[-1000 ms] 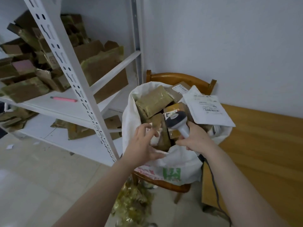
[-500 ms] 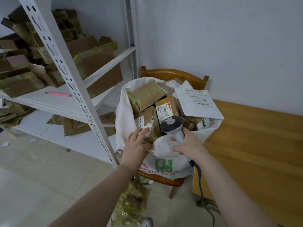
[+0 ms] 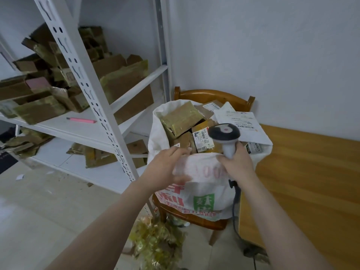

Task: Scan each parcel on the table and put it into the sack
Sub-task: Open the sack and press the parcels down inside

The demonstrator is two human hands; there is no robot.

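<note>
White woven sack (image 3: 206,184) with red and green print sits on a brown wooden chair (image 3: 214,93), stuffed to its mouth with brown tape-wrapped cardboard parcels (image 3: 181,118) and a white plastic mailer (image 3: 241,123) lying on top at the right. At its near rim the left hand (image 3: 165,164), blurred, lies with fingers spread against the cloth, while the right hand (image 3: 236,164) grips the handle of a grey handheld barcode scanner (image 3: 224,132), head upright over the parcels. Just right stands a wooden table (image 3: 303,188); left, white metal shelving (image 3: 87,88) holds cardboard boxes.
</note>
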